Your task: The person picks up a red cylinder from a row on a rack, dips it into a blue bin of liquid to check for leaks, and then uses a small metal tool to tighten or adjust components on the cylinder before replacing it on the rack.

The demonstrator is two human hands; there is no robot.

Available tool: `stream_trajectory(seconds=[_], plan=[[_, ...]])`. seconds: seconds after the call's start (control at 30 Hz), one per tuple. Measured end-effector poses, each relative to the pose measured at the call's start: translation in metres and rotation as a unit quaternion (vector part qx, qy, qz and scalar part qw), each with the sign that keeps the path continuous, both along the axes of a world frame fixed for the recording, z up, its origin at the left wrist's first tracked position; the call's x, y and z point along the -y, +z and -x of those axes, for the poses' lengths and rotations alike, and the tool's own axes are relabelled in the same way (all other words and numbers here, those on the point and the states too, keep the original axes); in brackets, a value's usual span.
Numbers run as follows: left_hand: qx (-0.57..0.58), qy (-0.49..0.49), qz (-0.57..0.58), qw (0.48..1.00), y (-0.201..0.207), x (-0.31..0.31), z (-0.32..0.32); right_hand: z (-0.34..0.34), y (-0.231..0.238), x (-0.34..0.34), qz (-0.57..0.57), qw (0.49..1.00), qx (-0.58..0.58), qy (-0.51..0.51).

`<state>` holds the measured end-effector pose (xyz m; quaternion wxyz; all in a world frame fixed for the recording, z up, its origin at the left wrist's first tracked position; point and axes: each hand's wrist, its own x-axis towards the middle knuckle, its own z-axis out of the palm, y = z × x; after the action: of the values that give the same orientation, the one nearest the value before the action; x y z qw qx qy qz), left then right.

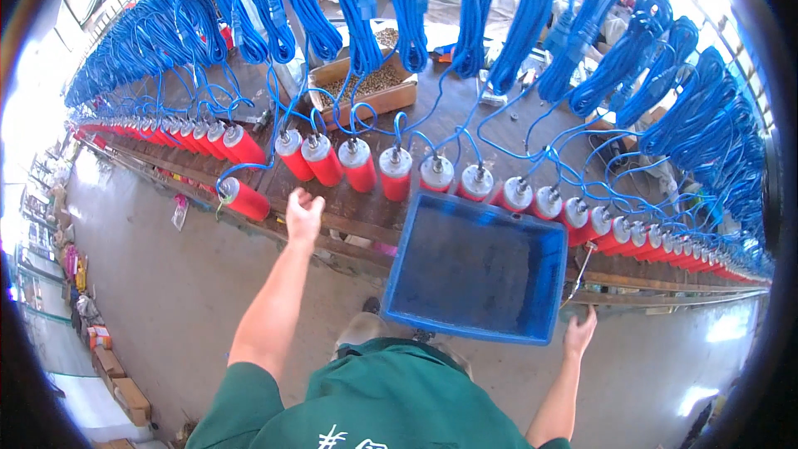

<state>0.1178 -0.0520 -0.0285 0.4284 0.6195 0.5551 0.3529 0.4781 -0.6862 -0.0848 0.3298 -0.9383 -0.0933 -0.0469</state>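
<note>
My left hand (305, 214) is open, its fingers apart and slightly bent, just in front of the row of red cylinders. Nearest to it are a red cylinder with a silver end cap (324, 162) standing in the row and another red cylinder (246, 199) tilted out of line at the bench edge. My right hand (579, 333) is open too, low beside an empty blue plastic tub (474, 337). Just above that hand hangs a thin metal rod-like tool (583, 266); I see no grip on it. The tub sits between my hands, against the bench front.
Blue cable coils (407, 8) hang in a long row above the bench (532, 125), their leads running down to the cylinders. A wooden box (366, 104) of small brass-coloured parts stands behind the row. Cardboard boxes (129, 399) lie on the floor at the left.
</note>
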Motion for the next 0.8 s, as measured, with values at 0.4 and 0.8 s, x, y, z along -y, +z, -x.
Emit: stream_trajectory(seconds=[0.4, 0.8], plan=[[-0.140, -0.264, -0.099, 0.949, 0.047, -0.196, 0.005, 0.222, -0.003, 0.028, -0.045, 0.955, -0.260, -0.133], [-0.067, -0.018, -0.346, 0.936, 0.012, -0.098, 0.020, 0.249, 0.033, -0.068, -0.031, 0.940, -0.337, -0.047]])
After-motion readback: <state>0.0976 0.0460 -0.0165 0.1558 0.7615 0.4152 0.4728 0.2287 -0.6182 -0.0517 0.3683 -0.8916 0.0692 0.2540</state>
